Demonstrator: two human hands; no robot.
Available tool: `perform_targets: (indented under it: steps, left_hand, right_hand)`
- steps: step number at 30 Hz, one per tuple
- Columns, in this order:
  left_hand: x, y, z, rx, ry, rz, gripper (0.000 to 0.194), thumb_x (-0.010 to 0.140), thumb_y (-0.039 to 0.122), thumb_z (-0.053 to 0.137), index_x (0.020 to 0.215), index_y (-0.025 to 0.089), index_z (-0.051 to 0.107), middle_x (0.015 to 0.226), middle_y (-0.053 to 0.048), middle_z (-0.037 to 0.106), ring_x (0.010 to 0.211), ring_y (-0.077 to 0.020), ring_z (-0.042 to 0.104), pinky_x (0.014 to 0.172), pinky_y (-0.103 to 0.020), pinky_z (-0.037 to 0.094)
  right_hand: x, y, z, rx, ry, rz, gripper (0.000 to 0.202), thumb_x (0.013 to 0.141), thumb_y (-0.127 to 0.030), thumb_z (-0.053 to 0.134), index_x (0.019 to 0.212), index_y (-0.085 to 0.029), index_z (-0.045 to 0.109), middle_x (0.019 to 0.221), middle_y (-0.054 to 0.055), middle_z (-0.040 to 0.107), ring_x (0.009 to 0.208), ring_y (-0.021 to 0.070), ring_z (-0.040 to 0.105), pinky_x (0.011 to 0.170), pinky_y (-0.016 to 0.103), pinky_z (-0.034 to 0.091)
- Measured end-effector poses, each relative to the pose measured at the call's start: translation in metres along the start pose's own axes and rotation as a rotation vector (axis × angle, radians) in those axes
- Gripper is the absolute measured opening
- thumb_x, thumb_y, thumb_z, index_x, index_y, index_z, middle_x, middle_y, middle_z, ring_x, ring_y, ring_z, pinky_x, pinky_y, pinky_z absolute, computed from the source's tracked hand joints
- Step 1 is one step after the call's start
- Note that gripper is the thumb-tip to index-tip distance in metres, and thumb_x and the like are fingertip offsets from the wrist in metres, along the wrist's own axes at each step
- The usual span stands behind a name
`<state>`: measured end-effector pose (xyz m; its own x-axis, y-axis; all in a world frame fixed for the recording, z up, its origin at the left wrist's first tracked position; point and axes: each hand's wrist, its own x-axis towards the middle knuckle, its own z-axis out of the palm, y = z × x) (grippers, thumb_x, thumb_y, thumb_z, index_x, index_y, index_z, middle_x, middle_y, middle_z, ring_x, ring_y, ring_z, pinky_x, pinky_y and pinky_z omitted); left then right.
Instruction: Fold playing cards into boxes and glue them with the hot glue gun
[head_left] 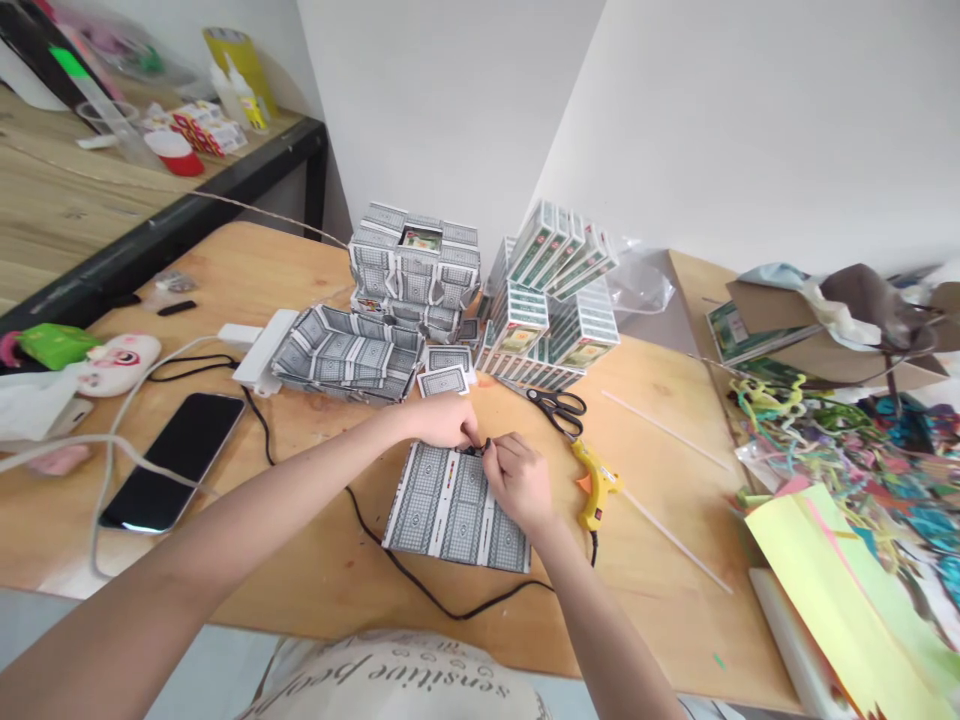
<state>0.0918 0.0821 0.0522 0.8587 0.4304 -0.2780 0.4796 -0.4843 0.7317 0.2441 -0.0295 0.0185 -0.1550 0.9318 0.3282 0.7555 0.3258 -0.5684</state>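
A flat panel covered with grey-backed playing cards (439, 505) lies on the table in front of me. My left hand (446, 420) is at its far edge, fingers curled down in a pinch. Across from it, my right hand (519, 480) rests over the panel's far right part, thumb and fingers closed. A small dark piece (474, 450) shows between both sets of fingertips at that edge; its kind is too small to tell. Beyond my left hand lie loose playing cards (442, 380) beside an open box made of cards (349, 355).
Black-handled scissors (556, 402) and a yellow glue gun (598, 485) lie to the right, with white glue sticks (679, 540). Card packs (555, 300) and a card-built structure (416, 260) stand behind. A phone (176, 460) and cables lie left; craft scraps (862, 460) fill the right.
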Motion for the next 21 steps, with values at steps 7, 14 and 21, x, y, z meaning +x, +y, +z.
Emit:
perform_targets:
  steps: [7, 14, 21]
  left_hand:
    - [0.011, -0.007, -0.004, -0.144, -0.107, -0.016, 0.028, 0.061, 0.011, 0.062, 0.083, 0.021, 0.076, 0.079, 0.001, 0.075, 0.071, -0.0136, 0.065, 0.062, -0.020, 0.044]
    - [0.012, -0.032, 0.004, -0.361, -0.145, -0.056, 0.035, 0.064, 0.021, 0.068, 0.099, 0.021, 0.071, 0.100, -0.003, 0.073, 0.089, -0.0182, 0.067, 0.076, -0.025, 0.050]
    - [0.006, -0.041, 0.014, -0.398, -0.058, -0.128, 0.037, 0.063, 0.032, 0.072, 0.098, 0.021, 0.071, 0.101, -0.003, 0.073, 0.095, -0.0194, 0.065, 0.079, -0.025, 0.048]
  right_hand:
    - [-0.001, 0.004, -0.004, 0.046, -0.002, 0.043, 0.036, 0.092, -0.022, 0.038, 0.067, -0.020, 0.063, 0.072, 0.007, 0.066, 0.071, 0.0164, 0.059, 0.065, 0.029, 0.048]
    - [-0.027, -0.009, -0.020, 0.014, 0.170, 0.327, 0.034, 0.088, -0.036, 0.046, 0.115, -0.020, 0.059, 0.111, 0.011, 0.061, 0.107, 0.0242, 0.052, 0.092, 0.043, 0.044]
    - [-0.068, -0.054, -0.009, -0.269, 0.057, 0.563, 0.093, 0.077, -0.061, 0.053, 0.143, -0.005, 0.020, 0.134, 0.028, 0.041, 0.123, 0.0420, 0.037, 0.094, 0.059, 0.036]
